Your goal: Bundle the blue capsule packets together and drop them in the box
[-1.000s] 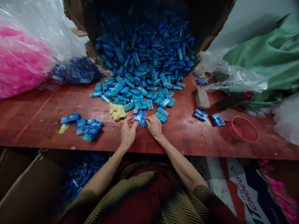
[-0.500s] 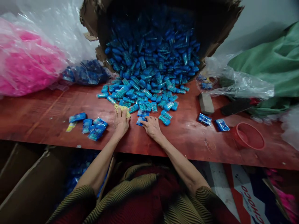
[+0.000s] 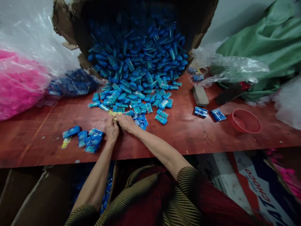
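Two bare hands met at a red table (image 3: 176, 135), seen from above by their owner. The left hand (image 3: 112, 129) gripped a crumpled yellow cloth (image 3: 114, 113), and the right hand (image 3: 126, 122) pinched the same cloth from the other side; their fingers hid much of it. The cloth was at the near left edge of a heap of small blue bottles (image 3: 138, 97), which spilled forward from a torn carton (image 3: 67, 22) lying open toward the person. Flat blue wrappers (image 3: 143, 123) lay just right of the right hand, below the heap. To the left of the hands sat a few blue packs (image 3: 93, 142) beside a yellow scrap (image 3: 66, 142). Well to the right were two more packs (image 3: 218, 115), a grey block (image 3: 200, 96) and a red basket (image 3: 235, 126).
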